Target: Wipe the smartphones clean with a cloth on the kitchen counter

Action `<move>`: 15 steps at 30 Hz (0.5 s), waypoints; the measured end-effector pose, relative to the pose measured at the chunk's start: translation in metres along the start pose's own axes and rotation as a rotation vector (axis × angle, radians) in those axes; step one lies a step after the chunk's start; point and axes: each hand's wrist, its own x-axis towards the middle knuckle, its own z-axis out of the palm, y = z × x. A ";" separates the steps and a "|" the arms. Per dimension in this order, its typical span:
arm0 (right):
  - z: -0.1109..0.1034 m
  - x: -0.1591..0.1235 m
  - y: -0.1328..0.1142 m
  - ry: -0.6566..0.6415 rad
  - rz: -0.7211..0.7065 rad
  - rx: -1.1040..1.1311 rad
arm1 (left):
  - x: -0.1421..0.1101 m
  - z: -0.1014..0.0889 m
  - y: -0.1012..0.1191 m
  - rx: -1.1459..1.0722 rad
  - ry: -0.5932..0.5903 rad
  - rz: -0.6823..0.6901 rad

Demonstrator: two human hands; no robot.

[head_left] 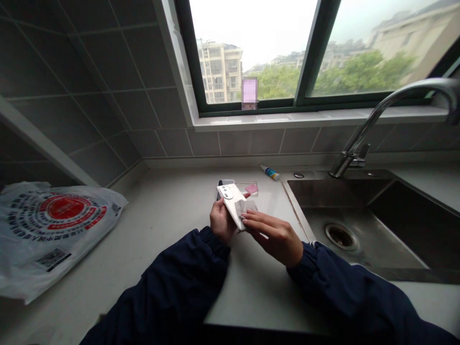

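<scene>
My left hand (pixel 221 220) grips a white smartphone (pixel 229 201), which stands tilted with its camera lenses toward the far end. My right hand (pixel 273 237) lies across the phone's back and presses a crumpled grey cloth (pixel 246 207) against it. The cloth hides the lower part of the back. Just beyond the phone, a small pink square (pixel 251 189) lies on a thin transparent sheet (pixel 247 187) on the countertop. A small white-and-blue tube (pixel 270 172) lies further back.
A steel sink (pixel 341 225) with a drain is set into the pale countertop (pixel 172 239) to the right, under a curved chrome faucet (pixel 373 122). A white plastic bag (pixel 53 235) with red print lies at the left. Grey tiles and a window stand behind.
</scene>
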 end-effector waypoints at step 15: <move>-0.002 -0.002 0.011 0.000 0.326 0.001 | -0.004 -0.008 0.003 0.398 0.030 0.171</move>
